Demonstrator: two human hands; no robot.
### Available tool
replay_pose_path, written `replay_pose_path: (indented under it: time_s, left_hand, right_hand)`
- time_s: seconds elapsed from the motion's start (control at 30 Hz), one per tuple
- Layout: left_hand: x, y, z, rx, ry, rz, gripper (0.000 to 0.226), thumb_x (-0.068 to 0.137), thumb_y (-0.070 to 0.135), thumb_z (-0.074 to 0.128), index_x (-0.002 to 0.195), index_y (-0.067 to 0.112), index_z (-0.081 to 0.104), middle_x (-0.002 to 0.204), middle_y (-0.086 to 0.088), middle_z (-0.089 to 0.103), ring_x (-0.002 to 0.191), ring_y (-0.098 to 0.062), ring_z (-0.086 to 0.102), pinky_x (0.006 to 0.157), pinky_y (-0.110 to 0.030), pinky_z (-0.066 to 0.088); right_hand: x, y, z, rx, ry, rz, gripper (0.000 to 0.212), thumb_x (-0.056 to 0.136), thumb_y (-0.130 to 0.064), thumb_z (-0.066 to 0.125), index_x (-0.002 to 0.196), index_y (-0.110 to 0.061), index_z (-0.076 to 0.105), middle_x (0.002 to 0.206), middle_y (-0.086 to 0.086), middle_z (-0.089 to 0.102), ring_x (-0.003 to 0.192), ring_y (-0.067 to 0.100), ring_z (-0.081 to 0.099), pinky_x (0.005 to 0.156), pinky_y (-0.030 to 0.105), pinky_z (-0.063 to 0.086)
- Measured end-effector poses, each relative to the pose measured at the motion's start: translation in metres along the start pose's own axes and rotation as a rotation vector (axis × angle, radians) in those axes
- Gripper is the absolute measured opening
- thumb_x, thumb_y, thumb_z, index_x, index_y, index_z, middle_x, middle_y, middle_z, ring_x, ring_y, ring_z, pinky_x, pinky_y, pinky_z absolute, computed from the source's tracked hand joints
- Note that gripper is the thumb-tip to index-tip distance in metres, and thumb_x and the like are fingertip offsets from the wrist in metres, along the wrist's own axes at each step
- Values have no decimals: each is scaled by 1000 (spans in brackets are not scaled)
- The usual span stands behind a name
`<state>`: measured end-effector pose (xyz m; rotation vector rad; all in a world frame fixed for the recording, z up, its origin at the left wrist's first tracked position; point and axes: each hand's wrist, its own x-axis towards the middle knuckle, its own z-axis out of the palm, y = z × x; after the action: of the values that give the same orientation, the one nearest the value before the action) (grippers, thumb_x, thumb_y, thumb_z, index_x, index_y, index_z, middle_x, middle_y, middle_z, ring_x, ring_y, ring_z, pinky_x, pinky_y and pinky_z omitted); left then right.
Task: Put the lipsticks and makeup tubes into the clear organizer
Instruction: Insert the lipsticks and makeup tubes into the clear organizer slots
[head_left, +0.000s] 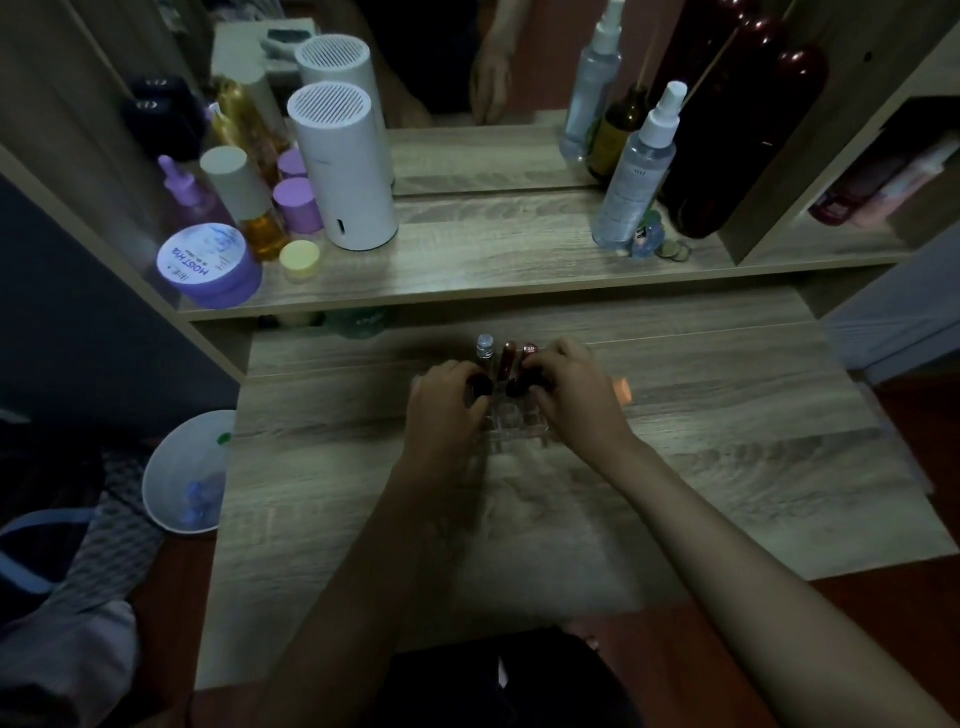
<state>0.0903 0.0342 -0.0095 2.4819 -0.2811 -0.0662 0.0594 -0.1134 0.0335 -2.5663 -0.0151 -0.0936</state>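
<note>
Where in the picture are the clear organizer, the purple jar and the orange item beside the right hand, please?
Clear organizer (519, 434): head view, front lower wall between the hands.
Purple jar (202, 260): head view, middle of its printed lid.
Orange item (622, 388): head view, its visible end; the rest is hidden.

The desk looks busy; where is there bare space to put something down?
The desk is bare left, right and in front of both hands at the clear organizer. The shelf is open mid-way, between the white cylinder and spray bottle; its ends are crowded.
</note>
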Motion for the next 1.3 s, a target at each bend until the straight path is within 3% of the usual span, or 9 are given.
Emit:
replay_pose_path:
  time_s: [0.13,0.27,0.43,0.63,0.8,0.9,1.03,1.17,1.3]
  left_hand:
    - [0,0,-5,5,20,2,26,77,18,67,103,14,67,102,-7,68,97,-25,60,88,-37,45]
    - [-1,0,-10,-5,17,9,27,79,19,66,105,13,66,104,-7,68,99,-24,60,91,-39,46]
    - [-3,0,-12,-2,-10,11,29,80,19,66,109,13,64,106,-8,67,101,-24,60,92,-38,45]
    - [-3,1,-13,-1,4,16,28,80,18,65,107,12,65,105,-9,68,99,-25,61,89,-37,44]
    - [0,4,-20,-30,29,55,23,80,16,66,101,8,67,101,-12,69,96,-26,62,90,-43,48]
    - [4,11,-31,-83,81,96,16,81,12,64,96,5,65,96,-14,66,91,-26,60,86,-45,50]
    - [16,23,-45,-162,178,170,14,82,7,63,96,5,63,99,-12,63,90,-21,58,81,-27,49]
    - [33,30,-47,-62,82,238,30,82,14,64,112,11,60,111,-9,62,102,-18,55,91,-24,43]
    - [44,31,-36,104,-65,257,33,85,23,61,117,17,59,114,-5,64,106,-18,56,98,-34,43]
  right_hand:
    - [5,-6,8,-113,-62,-63,28,82,2,59,108,-6,64,113,13,58,92,32,61,77,37,43]
    - [3,-9,15,-150,-126,-134,25,81,11,54,103,-1,58,114,19,56,88,37,61,66,42,50]
    - [3,-3,25,-173,-180,-128,30,81,11,52,108,-2,55,119,19,54,94,38,61,72,52,53]
    - [7,2,31,-191,-237,-114,31,84,5,53,113,-4,59,121,17,55,102,36,60,80,52,52]
    - [7,0,25,-164,-226,-109,36,86,3,53,120,-8,59,126,17,56,109,36,59,87,51,51]
    - [5,0,16,-138,-151,-142,38,83,5,57,119,-9,62,125,14,60,110,31,60,90,42,50]
    - [13,1,-4,-53,-7,-179,22,83,1,59,102,-6,66,102,15,66,89,32,64,76,44,52]
    - [26,5,-14,-7,99,-140,21,82,1,61,102,-6,65,100,13,62,82,26,62,68,31,49]
    - [35,12,-4,-60,-42,-67,38,79,4,62,115,-9,61,111,14,62,99,29,60,85,37,50]
